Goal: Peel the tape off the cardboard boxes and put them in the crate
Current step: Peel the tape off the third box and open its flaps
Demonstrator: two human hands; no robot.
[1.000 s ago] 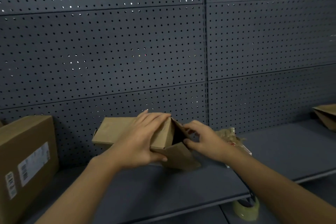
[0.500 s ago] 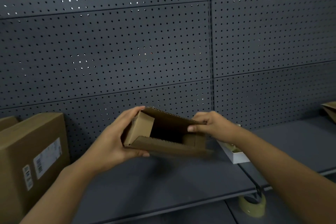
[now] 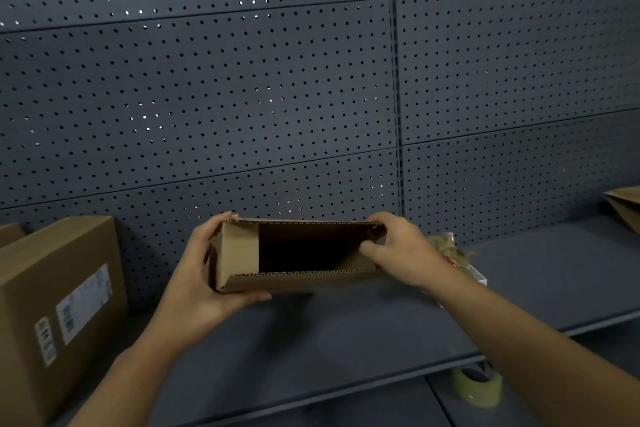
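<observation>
Both hands hold one small cardboard box in the air above the dark grey shelf, its open mouth turned toward the camera. Left hand cups the box's left end, fingers curled over the top edge and thumb pressed along the underside. Right hand grips the right end, fingers over the top rim and thumb tucked against the inside edge. Holding it at both ends probably lets the person tilt the opening into view and check the flaps and seams for leftover tape.

Inside, the box is deep shadow, so nothing in it can be made out, and no tape shows on the faces that are visible. No crate appears anywhere in view. Behind the right wrist lies a crumpled wad of peeled tape on something white, mostly hidden. A larger labelled cardboard box stands at the left, cut off by the frame, and another cardboard piece is clipped at the right edge. A roll of tape sits below the shelf, partly covered.
</observation>
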